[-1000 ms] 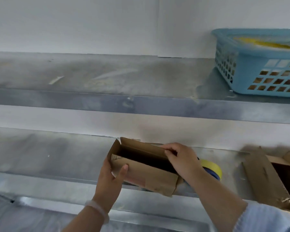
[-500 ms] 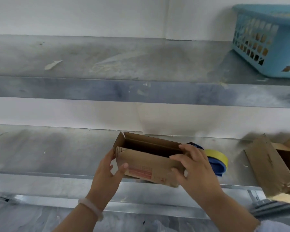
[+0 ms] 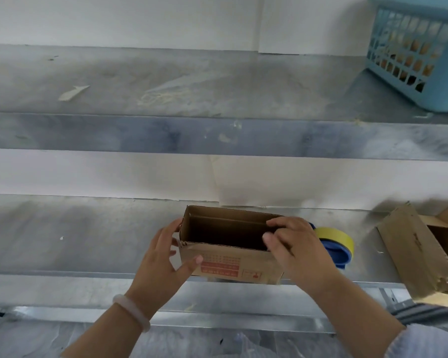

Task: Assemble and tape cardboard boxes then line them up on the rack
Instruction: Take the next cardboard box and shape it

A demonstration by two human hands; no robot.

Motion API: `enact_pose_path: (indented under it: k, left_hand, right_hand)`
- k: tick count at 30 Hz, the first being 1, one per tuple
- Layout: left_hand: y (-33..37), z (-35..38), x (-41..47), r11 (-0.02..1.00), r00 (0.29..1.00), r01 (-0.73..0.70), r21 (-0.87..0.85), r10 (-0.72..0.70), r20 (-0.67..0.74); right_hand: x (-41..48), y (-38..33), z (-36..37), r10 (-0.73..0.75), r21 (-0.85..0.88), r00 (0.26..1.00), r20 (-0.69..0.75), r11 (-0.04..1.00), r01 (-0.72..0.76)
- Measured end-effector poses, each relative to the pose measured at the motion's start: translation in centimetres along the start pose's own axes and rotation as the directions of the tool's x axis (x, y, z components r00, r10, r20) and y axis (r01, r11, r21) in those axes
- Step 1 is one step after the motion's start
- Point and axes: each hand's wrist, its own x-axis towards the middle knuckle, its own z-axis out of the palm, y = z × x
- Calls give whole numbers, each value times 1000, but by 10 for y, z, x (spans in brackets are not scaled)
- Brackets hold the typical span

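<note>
A small brown cardboard box (image 3: pixel 233 262) with red print on its front stands squared up and open at the top, at the front edge of the lower metal shelf (image 3: pixel 75 244). My left hand (image 3: pixel 163 259) holds its left end, thumb on the front face, fingers behind the corner. My right hand (image 3: pixel 295 246) grips the right end, fingers curled over the top rim. Just behind my right hand lies a roll of yellow tape (image 3: pixel 339 240) on a blue dispenser.
More brown cardboard boxes (image 3: pixel 414 251) lie at the right end of the lower shelf. A light blue plastic basket (image 3: pixel 419 50) sits at the right of the upper shelf (image 3: pixel 166 83). A white wall backs the rack.
The box went from tilted and skewed to squared and level on the shelf edge. My right hand moved from the top flap to the right end. The view shifted left.
</note>
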Motion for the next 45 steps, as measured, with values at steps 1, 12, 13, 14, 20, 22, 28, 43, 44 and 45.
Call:
enact_pose_path:
  k: [1, 12, 13, 14, 20, 22, 28, 43, 44, 45]
  left_hand:
    - [-1, 0, 1, 1000, 1000, -6, 3, 6, 1]
    - [-8, 0, 11, 997, 994, -78, 7, 77, 78]
    - [-6, -1, 15, 995, 992, -95, 37, 91, 89]
    - [-4, -2, 19, 991, 988, -112, 68, 105, 110]
    - [-2, -8, 36, 998, 972, -52, 35, 43, 233]
    - [0, -5, 35, 998, 983, 38, -53, -28, 181]
    - [12, 1, 45, 925, 956, 253, -285, -193, 221]
    - [-9, -16, 41, 994, 869, 93, -58, -53, 492]
    - [-8, -16, 41, 991, 878, 101, -86, -48, 476]
    - [-8, -15, 41, 988, 894, 110, -108, -51, 444]
  right_hand:
    - [8, -2, -2, 12, -30, 1000, 21, 999, -12]
    - [23, 4, -6, 83, -24, 952, 294, 997, -80]
    - [20, 5, -5, 57, 15, 966, 251, 998, -63]
    - [17, 6, -3, 36, 64, 981, 190, 997, -49]
    - [-6, 13, 7, 193, 230, 925, -327, 966, -121]
    - [-12, 15, 10, 223, 225, 900, -374, 963, -145]
    - [-21, 19, 11, 328, 414, 868, -373, 896, -160]
    - [-33, 23, 18, 69, 160, 991, -115, 986, -50]
    - [-29, 25, 17, 121, 212, 986, -110, 973, -96]
    - [-25, 28, 15, 186, 286, 976, -112, 947, -148]
